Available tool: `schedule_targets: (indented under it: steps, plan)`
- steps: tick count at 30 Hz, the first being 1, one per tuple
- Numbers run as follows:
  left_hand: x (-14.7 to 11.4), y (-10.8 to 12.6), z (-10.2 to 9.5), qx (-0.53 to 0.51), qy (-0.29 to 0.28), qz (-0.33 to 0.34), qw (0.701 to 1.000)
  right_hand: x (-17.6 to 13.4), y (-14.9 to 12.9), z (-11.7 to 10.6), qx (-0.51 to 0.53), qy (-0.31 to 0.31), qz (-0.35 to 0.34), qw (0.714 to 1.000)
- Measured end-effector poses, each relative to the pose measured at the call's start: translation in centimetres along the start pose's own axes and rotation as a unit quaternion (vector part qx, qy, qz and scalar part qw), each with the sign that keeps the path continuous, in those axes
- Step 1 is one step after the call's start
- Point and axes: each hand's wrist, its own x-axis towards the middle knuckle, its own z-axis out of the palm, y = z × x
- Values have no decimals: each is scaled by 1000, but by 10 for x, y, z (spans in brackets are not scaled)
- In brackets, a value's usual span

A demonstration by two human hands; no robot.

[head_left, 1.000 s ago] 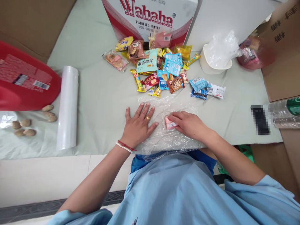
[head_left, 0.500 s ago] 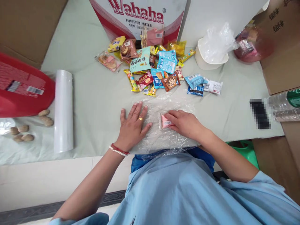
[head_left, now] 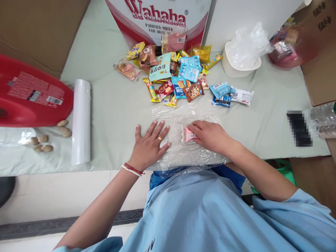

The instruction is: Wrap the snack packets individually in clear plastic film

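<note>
My left hand (head_left: 149, 144) lies flat with its fingers spread, on the left edge of a crinkled clear plastic bag (head_left: 173, 154). The bag is laid out on the cloth-covered table in front of me, its near edge hanging over the table's edge. My right hand (head_left: 210, 134) is closed on a small pink snack packet (head_left: 189, 134), which rests on the plastic. The packet's left end shows; its right end is hidden under my fingers. Beyond the bag lies a heap of wrapped snacks (head_left: 160, 68), with a few blue and white packets (head_left: 222, 91) to its right.
On the left are a red container (head_left: 28, 94), a roll of clear plastic bags (head_left: 81, 120) and several walnuts (head_left: 47, 148). A Wahaha carton (head_left: 162, 17) stands behind the snacks. A white bowl (head_left: 231, 66) holding plastic bags and clear bottles (head_left: 324, 119) are on the right.
The camera view has shifted, so the table's things appear a little farther right. My left hand has slid slightly, still flat. My right hand keeps hold of the pink packet.
</note>
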Motion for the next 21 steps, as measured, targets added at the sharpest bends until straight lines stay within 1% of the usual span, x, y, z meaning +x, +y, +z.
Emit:
schedule_targets:
  steps: [3, 11, 18, 21]
  plan:
    - [-1, 0, 0, 3, 4, 2, 1000, -2, 2, 1, 6, 4, 0, 1000]
    - [0, 2, 0, -5, 3, -3, 1000, 4, -5, -9, -4, -48, 20, 999]
    - [-1, 1, 1, -13, 4, -3, 1000, 2, 0, -7, -31, -39, 7, 999]
    - [-1, 1, 1, -15, 7, -2, 1000, 1, 1, -6, -36, -44, 9, 998]
